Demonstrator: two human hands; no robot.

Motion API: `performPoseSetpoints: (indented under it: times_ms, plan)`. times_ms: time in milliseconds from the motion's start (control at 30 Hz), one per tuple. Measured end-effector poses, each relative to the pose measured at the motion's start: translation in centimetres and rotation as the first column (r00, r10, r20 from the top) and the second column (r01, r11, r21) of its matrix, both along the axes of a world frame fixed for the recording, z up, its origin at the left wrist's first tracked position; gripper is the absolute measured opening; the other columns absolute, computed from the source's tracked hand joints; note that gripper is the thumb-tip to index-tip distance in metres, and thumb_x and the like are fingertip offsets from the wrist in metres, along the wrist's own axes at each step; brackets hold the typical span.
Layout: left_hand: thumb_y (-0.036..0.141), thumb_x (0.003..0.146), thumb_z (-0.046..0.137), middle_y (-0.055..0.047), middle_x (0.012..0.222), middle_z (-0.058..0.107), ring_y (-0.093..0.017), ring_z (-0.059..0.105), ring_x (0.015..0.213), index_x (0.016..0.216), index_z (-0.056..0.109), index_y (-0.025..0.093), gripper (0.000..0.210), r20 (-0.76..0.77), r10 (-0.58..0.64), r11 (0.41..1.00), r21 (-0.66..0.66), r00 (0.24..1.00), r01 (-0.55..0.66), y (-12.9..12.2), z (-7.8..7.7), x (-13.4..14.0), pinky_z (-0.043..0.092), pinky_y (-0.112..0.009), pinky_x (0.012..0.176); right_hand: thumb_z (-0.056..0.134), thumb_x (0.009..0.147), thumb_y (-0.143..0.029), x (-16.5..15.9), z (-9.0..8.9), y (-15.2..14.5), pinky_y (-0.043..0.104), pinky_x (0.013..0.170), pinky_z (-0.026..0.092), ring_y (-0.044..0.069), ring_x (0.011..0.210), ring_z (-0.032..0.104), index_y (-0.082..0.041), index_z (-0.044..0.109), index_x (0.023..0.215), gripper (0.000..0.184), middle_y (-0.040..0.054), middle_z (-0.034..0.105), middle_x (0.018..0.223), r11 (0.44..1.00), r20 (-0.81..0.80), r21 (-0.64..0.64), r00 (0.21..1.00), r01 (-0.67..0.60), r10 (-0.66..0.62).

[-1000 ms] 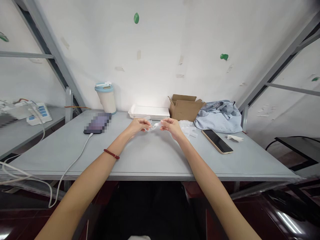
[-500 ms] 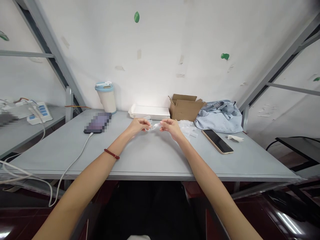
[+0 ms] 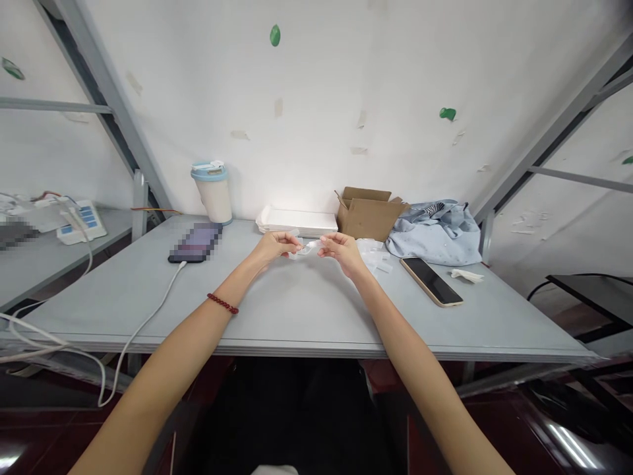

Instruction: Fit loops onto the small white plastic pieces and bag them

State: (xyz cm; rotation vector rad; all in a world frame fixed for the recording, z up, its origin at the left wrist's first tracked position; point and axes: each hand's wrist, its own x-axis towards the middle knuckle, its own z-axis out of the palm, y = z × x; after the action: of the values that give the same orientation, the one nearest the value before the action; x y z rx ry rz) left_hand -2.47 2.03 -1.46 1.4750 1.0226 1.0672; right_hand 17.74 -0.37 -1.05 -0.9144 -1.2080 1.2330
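Above the middle of the grey table, my left hand (image 3: 275, 246) pinches one end of a small white piece with a thin loop (image 3: 311, 245). My right hand (image 3: 342, 251) grips its other end, thumb against fingers. The piece spans the short gap between the two hands; it is too small for me to tell its kind. Small clear plastic pieces (image 3: 374, 256) lie in a heap just right of my right hand. Behind my hands is a white flat stack (image 3: 301, 220), partly in a clear wrapping.
On the grey table (image 3: 297, 310) stand an open cardboard box (image 3: 370, 216) and a lidded cup (image 3: 213, 194). A crumpled light-blue cloth (image 3: 435, 234), a phone (image 3: 431, 282) and a tissue (image 3: 467, 276) lie right. Left, another phone (image 3: 195, 243) has a white cable (image 3: 148, 316).
The view has shifted slightly, moving the scene a little to the right. Both hands keep their pinch, and the white loop between them looks slightly more stretched out.
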Motion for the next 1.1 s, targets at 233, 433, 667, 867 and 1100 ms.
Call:
performPoseSetpoints:
  times_ms: [233, 433, 667, 867, 1100]
  plan:
    - [0.032, 0.048, 0.086, -0.006, 0.080, 0.074, -0.022, 0.067, 0.085, 0.064, 0.066, 0.017, 0.029, 0.075, -0.018, 1.000, -0.006, 0.997, 0.019, 0.20, -0.29, -0.07, 0.046, -0.034, 0.082, 0.084, 0.051, -0.045, 0.08, -0.18, 0.21, 0.031, 0.061, 0.053, 0.015, 0.055, 0.064, -0.015, 0.064, 0.074, 0.043, -0.0017, 0.061, 0.059, 1.000, -0.007, 0.011, 1.000, 0.012, -0.012]
    - [0.030, 0.050, 0.086, -0.007, 0.082, 0.075, -0.023, 0.068, 0.089, 0.065, 0.067, 0.017, 0.027, 0.099, -0.029, 1.000, -0.006, 0.995, 0.029, 0.57, -0.70, -0.19, 0.045, -0.037, 0.091, 0.084, 0.052, -0.045, 0.19, -0.17, 0.18, 0.031, 0.062, 0.053, 0.014, 0.056, 0.064, -0.015, 0.064, 0.074, 0.042, -0.0011, 0.062, 0.060, 1.000, -0.003, 0.011, 1.000, 0.011, -0.011]
    - [0.029, 0.050, 0.085, -0.008, 0.083, 0.075, -0.024, 0.067, 0.089, 0.066, 0.067, 0.016, 0.027, 0.105, -0.026, 1.000, -0.004, 0.994, 0.026, 0.65, -0.87, -0.25, 0.046, -0.038, 0.089, 0.084, 0.051, -0.045, 0.18, 0.01, 0.10, 0.031, 0.061, 0.053, 0.014, 0.054, 0.062, -0.016, 0.064, 0.073, 0.041, -0.0015, 0.061, 0.059, 1.000, 0.005, 0.002, 1.000, 0.016, -0.016]
    - [0.026, 0.051, 0.083, -0.008, 0.082, 0.075, -0.023, 0.067, 0.087, 0.065, 0.067, 0.017, 0.023, 0.090, -0.001, 1.000, -0.022, 0.996, 0.003, 0.57, -0.78, -0.22, 0.047, -0.036, 0.083, 0.084, 0.051, -0.045, 0.16, -0.17, 0.21, 0.031, 0.061, 0.054, 0.014, 0.054, 0.062, -0.016, 0.064, 0.073, 0.042, -0.0015, 0.062, 0.059, 1.000, 0.004, 0.004, 1.000, 0.022, -0.022]
    - [0.025, 0.052, 0.082, -0.006, 0.080, 0.074, -0.022, 0.067, 0.085, 0.065, 0.068, 0.018, 0.021, 0.087, -0.010, 1.000, -0.022, 0.996, 0.012, 0.83, -0.94, -0.34, 0.048, -0.034, 0.080, 0.084, 0.050, -0.046, -0.02, -0.18, 0.10, 0.032, 0.062, 0.054, 0.014, 0.055, 0.063, -0.016, 0.064, 0.072, 0.043, -0.0013, 0.062, 0.059, 1.000, 0.005, 0.007, 1.000, 0.026, -0.026]
